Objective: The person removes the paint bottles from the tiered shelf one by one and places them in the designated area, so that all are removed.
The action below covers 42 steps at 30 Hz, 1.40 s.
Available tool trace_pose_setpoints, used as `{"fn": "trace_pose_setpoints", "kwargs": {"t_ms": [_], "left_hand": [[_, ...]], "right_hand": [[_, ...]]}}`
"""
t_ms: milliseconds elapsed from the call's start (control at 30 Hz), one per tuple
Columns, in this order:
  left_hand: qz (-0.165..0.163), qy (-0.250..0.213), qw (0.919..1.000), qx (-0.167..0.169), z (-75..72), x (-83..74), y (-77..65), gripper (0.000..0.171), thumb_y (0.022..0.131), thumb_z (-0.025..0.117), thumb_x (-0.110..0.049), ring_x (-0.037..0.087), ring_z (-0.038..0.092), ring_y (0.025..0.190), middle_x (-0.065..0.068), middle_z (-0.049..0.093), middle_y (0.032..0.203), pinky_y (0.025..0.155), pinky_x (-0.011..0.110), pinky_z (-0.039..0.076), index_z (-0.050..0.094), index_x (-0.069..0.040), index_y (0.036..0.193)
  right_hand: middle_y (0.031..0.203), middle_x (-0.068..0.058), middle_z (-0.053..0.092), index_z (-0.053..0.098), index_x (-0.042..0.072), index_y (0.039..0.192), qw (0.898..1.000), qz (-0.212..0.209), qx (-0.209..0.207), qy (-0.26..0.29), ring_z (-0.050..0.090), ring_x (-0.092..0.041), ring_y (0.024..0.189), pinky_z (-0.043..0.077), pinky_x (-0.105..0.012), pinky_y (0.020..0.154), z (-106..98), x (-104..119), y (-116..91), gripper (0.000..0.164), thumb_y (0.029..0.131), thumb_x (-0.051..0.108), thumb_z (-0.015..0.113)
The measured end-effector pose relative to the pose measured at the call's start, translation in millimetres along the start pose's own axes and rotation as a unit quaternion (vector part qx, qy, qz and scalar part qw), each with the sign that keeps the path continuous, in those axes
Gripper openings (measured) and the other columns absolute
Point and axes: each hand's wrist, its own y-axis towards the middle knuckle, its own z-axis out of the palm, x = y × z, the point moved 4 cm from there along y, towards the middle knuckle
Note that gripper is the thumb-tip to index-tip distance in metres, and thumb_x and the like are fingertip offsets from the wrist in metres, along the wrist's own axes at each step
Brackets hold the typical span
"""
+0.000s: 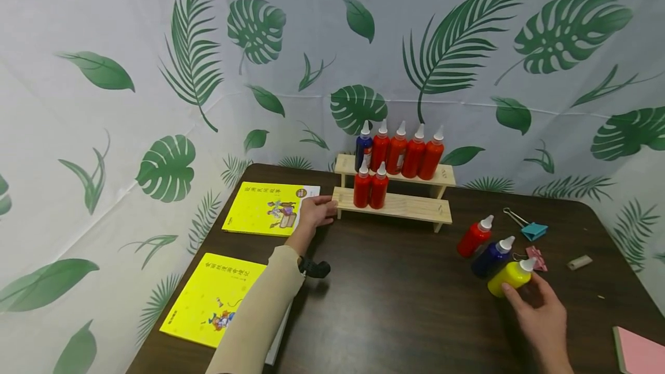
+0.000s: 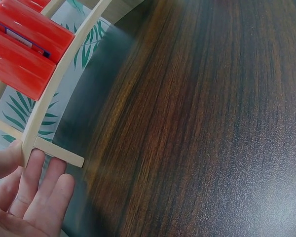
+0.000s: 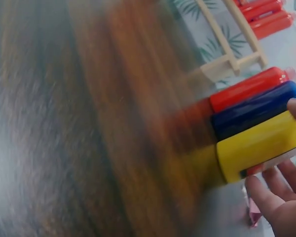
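At the left end of a two-step wooden rack (image 1: 410, 205), my left hand (image 1: 314, 211) pinches the lower shelf, its thumb (image 2: 7, 160) on one side and fingertips on the other. Two red squeeze bottles (image 1: 378, 191) stand on that lower shelf. The upper shelf bears a dark blue bottle (image 1: 363, 149) and several red bottles (image 1: 415, 157). To the right, my right hand (image 1: 542, 313) holds a yellow squeeze bottle (image 3: 261, 145) with a white nozzle between thumb and fingers. A blue bottle (image 1: 488, 261) and a red bottle (image 1: 471, 240) stand in a row beside it.
Two yellow books (image 1: 249, 206) (image 1: 200, 287) lie on the dark table (image 1: 395, 305) at the left. Near the right-hand bottles lie a teal binder clip (image 1: 534, 231), a pink clip (image 1: 536, 258) and a small whitish block (image 1: 579, 262). A pink pad (image 1: 641, 351) is at the right edge. Leaf-print cloth hangs behind.
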Motion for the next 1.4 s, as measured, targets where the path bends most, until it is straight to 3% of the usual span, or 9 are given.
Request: {"fn": "trace_pose_setpoints", "kwargs": {"t_ms": [100, 200, 267, 367, 433, 500, 733, 1000, 1400], "left_hand": [[0.001, -0.001, 1.0000, 0.000, 0.2, -0.9, -1.1, 0.033, 0.088, 0.070, -0.023, 0.025, 0.070, 0.092, 0.012, 0.071, 0.103, 0.070, 0.031, 0.059, 0.066, -0.007, 0.117], [0.003, -0.001, 1.0000, 0.000, 0.2, -1.9, -2.0, 0.034, 0.088, 0.070, -0.023, 0.025, 0.070, 0.092, 0.012, 0.071, 0.104, 0.070, 0.031, 0.059, 0.066, -0.006, 0.117], [0.004, 0.000, 1.0000, 0.001, 0.2, -2.5, -2.0, 0.034, 0.088, 0.070, -0.023, 0.024, 0.070, 0.092, 0.012, 0.071, 0.105, 0.071, 0.031, 0.059, 0.066, -0.006, 0.118], [0.003, 0.001, 1.0000, 0.002, 0.4, -2.0, -1.1, 0.035, 0.088, 0.070, -0.023, 0.023, 0.070, 0.091, 0.012, 0.071, 0.105, 0.070, 0.031, 0.059, 0.066, -0.006, 0.118], [0.003, 0.001, 1.0000, 0.001, 0.0, -1.6, -0.7, 0.034, 0.088, 0.070, -0.023, 0.023, 0.070, 0.091, 0.013, 0.071, 0.104, 0.070, 0.031, 0.059, 0.066, -0.006, 0.118], [0.004, -0.001, 1.0000, 0.001, -0.6, -1.5, -0.4, 0.034, 0.088, 0.070, -0.023, 0.023, 0.070, 0.091, 0.013, 0.071, 0.105, 0.070, 0.031, 0.059, 0.066, -0.006, 0.118], [0.004, -0.005, 1.0000, 0.002, -0.6, -1.0, -1.5, 0.033, 0.089, 0.069, -0.022, 0.022, 0.070, 0.090, 0.012, 0.071, 0.103, 0.073, 0.033, 0.059, 0.066, -0.006, 0.117], [0.001, -0.004, 1.0000, 0.004, 1.1, -0.7, -0.6, 0.032, 0.090, 0.069, -0.021, 0.023, 0.070, 0.091, 0.012, 0.072, 0.101, 0.072, 0.032, 0.059, 0.066, -0.006, 0.117], [-0.002, 0.004, 1.0000, 0.001, 0.4, -0.8, 1.8, 0.034, 0.089, 0.070, -0.023, 0.023, 0.070, 0.090, 0.012, 0.071, 0.103, 0.070, 0.032, 0.059, 0.066, -0.006, 0.118]], "right_hand": [[0.139, -0.012, 0.050, 0.045, 0.011, 0.142, 0.997, -0.008, -0.042, 0.058, 0.050, -0.023, 0.122, 0.047, -0.018, 0.092, -6.5, 10.2, -6.4, 0.060, 0.088, 0.023, 0.069], [0.129, -0.006, 0.057, 0.054, 0.010, 0.134, 0.983, -0.090, -0.101, 0.127, 0.054, -0.011, 0.113, 0.046, -0.005, 0.080, -16.2, 27.9, -12.4, 0.054, 0.083, 0.004, 0.071], [0.122, -0.008, 0.061, 0.058, 0.003, 0.128, 0.960, -0.178, -0.137, 0.166, 0.058, -0.010, 0.108, 0.048, -0.008, 0.080, -23.0, 43.1, -17.7, 0.051, 0.079, -0.007, 0.071], [0.114, -0.017, 0.062, 0.060, -0.010, 0.118, 0.911, -0.299, -0.155, 0.236, 0.062, -0.016, 0.103, 0.051, -0.015, 0.085, -25.9, 68.7, -28.8, 0.043, 0.076, -0.015, 0.067], [0.112, -0.025, 0.060, 0.058, -0.017, 0.114, 0.881, -0.361, -0.128, 0.278, 0.062, -0.021, 0.103, 0.052, -0.019, 0.087, -20.4, 89.3, -38.0, 0.039, 0.075, -0.018, 0.064], [0.111, -0.031, 0.057, 0.055, -0.020, 0.114, 0.870, -0.396, -0.078, 0.284, 0.061, -0.023, 0.103, 0.052, -0.020, 0.087, -8.0, 112.4, -48.0, 0.039, 0.075, -0.020, 0.062], [0.126, -0.022, 0.056, 0.052, -0.002, 0.132, 0.920, -0.341, 0.109, 0.157, 0.056, -0.029, 0.113, 0.047, -0.010, 0.085, 65.9, 161.9, -51.8, 0.049, 0.085, -0.004, 0.067], [0.134, -0.019, 0.052, 0.042, 0.008, 0.143, 0.920, -0.300, 0.215, 0.133, 0.052, -0.038, 0.121, 0.048, -0.051, 0.093, 157.6, 161.8, 0.1, 0.062, 0.089, 0.021, 0.069], [0.136, -0.015, 0.052, 0.042, 0.009, 0.142, 0.935, -0.252, 0.224, 0.112, 0.051, -0.035, 0.122, 0.048, -0.048, 0.097, 205.9, 192.3, 16.2, 0.059, 0.091, 0.022, 0.067]]}}
